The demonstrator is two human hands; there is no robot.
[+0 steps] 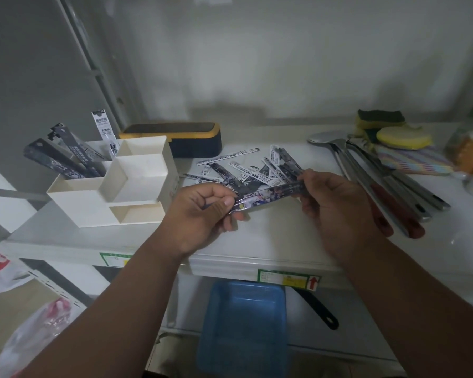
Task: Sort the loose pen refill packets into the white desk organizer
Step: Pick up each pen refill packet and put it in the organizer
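Holding one glossy printed pen refill packet (268, 192) taut between left hand (202, 211) and right hand (336, 197), near the white plastic desk organizer (107, 192) on the table (284, 236); slick film could slip, landing among loose packets (243, 170).

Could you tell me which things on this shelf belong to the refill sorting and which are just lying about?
Belong: white desk organizer, held refill packet, loose packets, packets already in the organizer.
Lying about: spoons and utensils, sponges, black-and-yellow case, blue tray.
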